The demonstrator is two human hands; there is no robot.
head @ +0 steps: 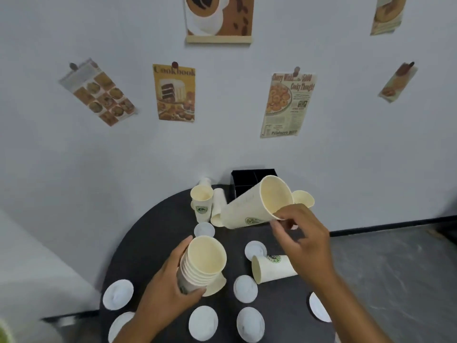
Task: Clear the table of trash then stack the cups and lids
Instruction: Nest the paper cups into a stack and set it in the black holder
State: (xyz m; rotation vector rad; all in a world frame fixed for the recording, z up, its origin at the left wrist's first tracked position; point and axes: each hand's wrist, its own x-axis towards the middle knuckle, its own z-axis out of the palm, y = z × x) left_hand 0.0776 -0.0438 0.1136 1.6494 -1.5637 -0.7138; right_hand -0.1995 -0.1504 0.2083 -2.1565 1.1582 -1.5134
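My left hand grips a stack of nested paper cups, upright over the round black table. My right hand pinches the rim of a single paper cup, lifted and tilted on its side with its mouth toward me. Another cup lies on its side under my right forearm. An upright cup stands at the back, with a fallen cup beside it. White lids lie scattered: one at the left, one in front, one in the middle.
A black divided organiser box stands at the table's back edge against the wall. One more cup lies behind the lifted cup. More lids sit near the front edge. Grey floor lies to the right.
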